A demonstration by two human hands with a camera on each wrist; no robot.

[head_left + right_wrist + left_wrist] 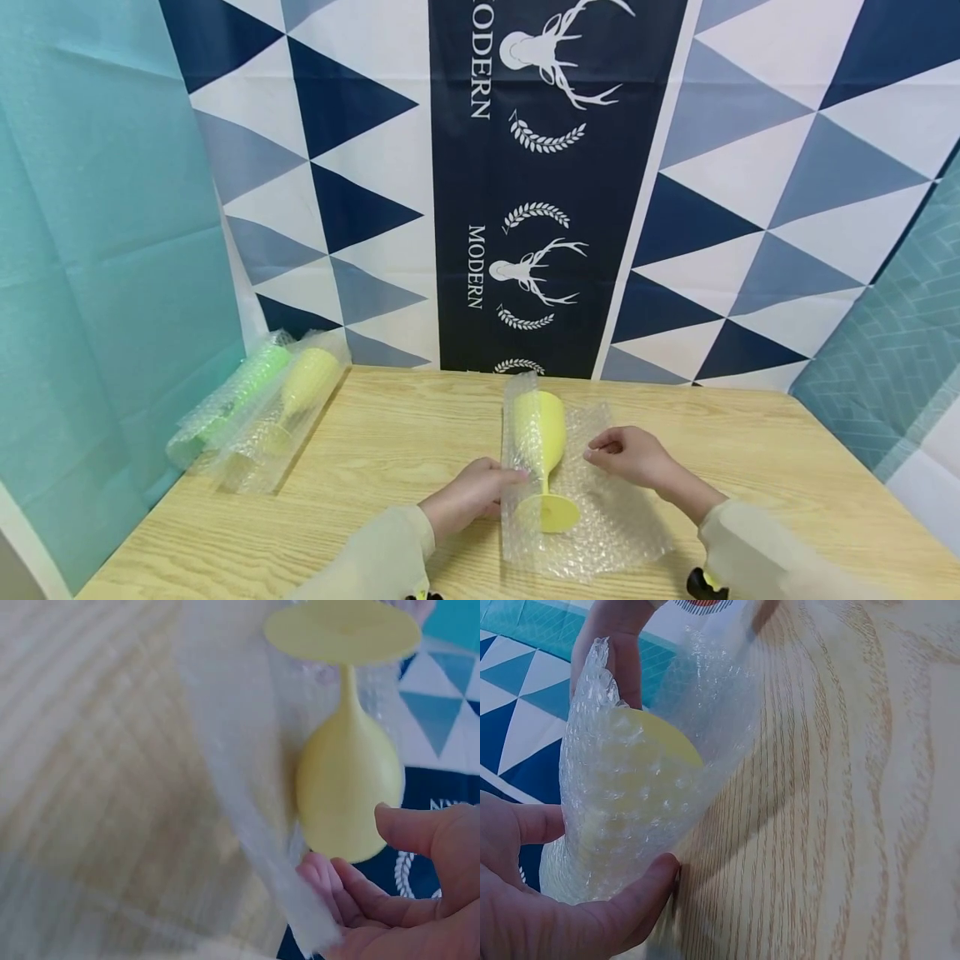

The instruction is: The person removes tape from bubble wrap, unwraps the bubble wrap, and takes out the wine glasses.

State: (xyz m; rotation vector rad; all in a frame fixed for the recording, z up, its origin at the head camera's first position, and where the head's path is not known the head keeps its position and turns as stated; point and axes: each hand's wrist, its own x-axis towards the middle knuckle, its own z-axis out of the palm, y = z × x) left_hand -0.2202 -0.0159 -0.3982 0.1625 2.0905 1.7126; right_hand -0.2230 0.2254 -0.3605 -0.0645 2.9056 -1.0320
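Observation:
A yellow plastic goblet (553, 437) lies on a sheet of bubble wrap (611, 517), its foot toward me. The wrap's left side is folded up over part of the bowl and foot. My left hand (471, 498) holds that folded side near the stem. In the left wrist view, the thumb (649, 892) and a finger are spread around the bubble wrap (630, 802). My right hand (633, 457) hovers over the wrap's right side, fingers loosely bent. In the right wrist view, its thumb (409, 829) stands apart from the fingers, beside the goblet's bowl (349, 787).
At the back left of the wooden table (405, 433) lie two bubble-wrapped goblets, one green (258, 375) and one yellow (309, 379). A patterned cloth (360, 167) hangs behind the table, with a teal curtain (105, 250) on the left.

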